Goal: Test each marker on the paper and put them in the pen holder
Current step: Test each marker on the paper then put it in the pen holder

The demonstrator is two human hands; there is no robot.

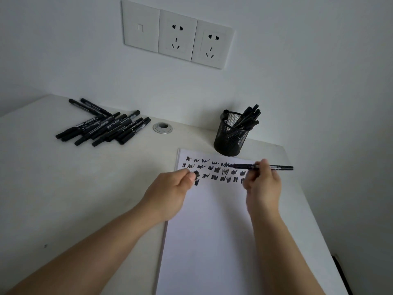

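I see right hand (pixel 262 184) pinching the marker (pixel 263 166), left hand (pixel 170 188) pinching its cap (pixel 196 173); I'd recap squarely before the pen holder (pixel 230 138).

Looks like a home study or small office corner. Plain white desk (pixel 63 188) with a cable grommet (pixel 162 127), pushed against a bare white wall (pixel 297 60) carrying a row of wall sockets (pixel 177 35). Mesh pen holder (pixel 230 138) and writing paper (pixel 208 231) on top.
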